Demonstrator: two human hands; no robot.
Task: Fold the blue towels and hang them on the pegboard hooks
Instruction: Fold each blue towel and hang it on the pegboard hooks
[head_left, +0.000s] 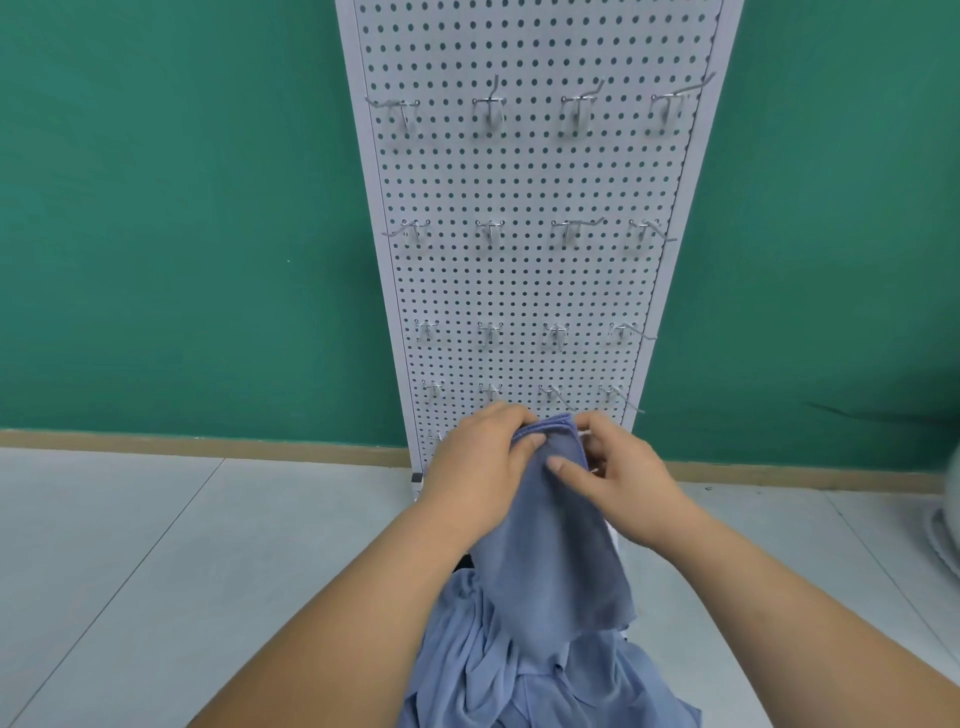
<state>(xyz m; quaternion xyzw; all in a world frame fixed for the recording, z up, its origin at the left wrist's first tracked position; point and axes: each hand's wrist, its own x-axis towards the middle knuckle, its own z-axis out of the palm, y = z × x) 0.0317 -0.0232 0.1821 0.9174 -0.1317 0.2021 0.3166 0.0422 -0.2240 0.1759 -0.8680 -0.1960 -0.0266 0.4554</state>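
Frame centre: my left hand (480, 462) and right hand (618, 483) pinch folded towel (550, 545) top, low before pegboard (524, 270); towel pile (524, 680) below.

- I see a floor (156, 545) of pale grey tiles with thin dark seams, running from the near edge to a tan skirting strip (208, 444) at the far wall.
- A white pegboard (519, 280) stands upright at far centre, its foot on the tiles.
- A heap of blue towels (493, 675) lies crumpled at near centre; something dark shows at its far edge, which I cannot identify.
- A white rounded object (948, 519) sits at the right edge, cut off.
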